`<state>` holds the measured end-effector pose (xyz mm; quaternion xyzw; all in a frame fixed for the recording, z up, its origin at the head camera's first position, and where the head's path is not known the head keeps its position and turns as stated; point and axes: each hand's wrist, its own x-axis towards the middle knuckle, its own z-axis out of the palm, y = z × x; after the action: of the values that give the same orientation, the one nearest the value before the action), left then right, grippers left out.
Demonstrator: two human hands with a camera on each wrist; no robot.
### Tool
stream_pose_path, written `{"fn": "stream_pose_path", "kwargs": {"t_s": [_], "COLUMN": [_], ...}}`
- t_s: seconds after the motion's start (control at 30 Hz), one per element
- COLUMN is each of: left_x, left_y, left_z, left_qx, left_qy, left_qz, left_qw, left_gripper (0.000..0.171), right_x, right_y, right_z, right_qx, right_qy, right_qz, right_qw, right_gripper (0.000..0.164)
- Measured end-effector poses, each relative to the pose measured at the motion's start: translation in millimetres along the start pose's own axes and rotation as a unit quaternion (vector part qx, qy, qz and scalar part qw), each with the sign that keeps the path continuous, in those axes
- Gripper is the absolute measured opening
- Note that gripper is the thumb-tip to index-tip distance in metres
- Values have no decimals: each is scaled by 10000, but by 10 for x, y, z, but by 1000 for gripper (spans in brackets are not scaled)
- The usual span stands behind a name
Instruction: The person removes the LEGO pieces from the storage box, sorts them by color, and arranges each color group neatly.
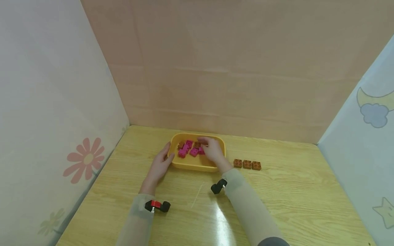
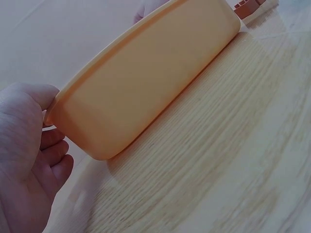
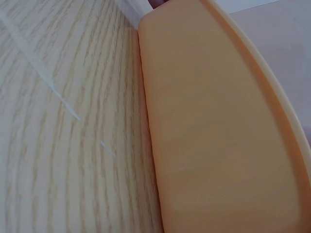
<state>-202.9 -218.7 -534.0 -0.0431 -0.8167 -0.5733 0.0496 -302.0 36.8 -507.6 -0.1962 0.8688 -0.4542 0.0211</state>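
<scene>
I see a yellow tray (image 1: 194, 167) on the table (image 1: 307, 191), round-cornered, holding studded magenta bricks (image 1: 194, 152) and brown bricks (image 1: 181, 146). My left hand (image 1: 160, 163) grips its rim at nine o'clock. My right hand (image 1: 212, 149) is inside toward three o'clock, partly covering a magenta brick; whether its fingers pinch anything, I can't tell.

The left hand (image 1: 160, 164) grips; the right hand (image 1: 213, 150) reaches palm-down.
</scene>
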Motion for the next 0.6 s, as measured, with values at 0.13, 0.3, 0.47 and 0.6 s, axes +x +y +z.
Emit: {"fn": "stream_pose_path", "kwargs": {"t_s": [0.13,0.3,0.47,0.6], "left_x": [6,11,8,9], "left_y": [-5,-6,-14,-19], "left_z": [3,2,1,4], "left_qx": [-25,-67,-46,-72], "left_qy": [10,9,23,30], "left_qz": [19,71,88,45], "left_qw": [10000,10000,9999,10000], "left_gripper": [65,66,66,66], "right_x": [16,13,15,13], "right_y": [13,19,32,30], "right_z": [8,11,27,28], "right_qx": [18,6,-71,47], "right_qy": [65,155,189,164], "right_qz": [90,227,319,402], "right_qw": [9999,9996,9993,9990], "right_gripper": [33,32,32,35]}}
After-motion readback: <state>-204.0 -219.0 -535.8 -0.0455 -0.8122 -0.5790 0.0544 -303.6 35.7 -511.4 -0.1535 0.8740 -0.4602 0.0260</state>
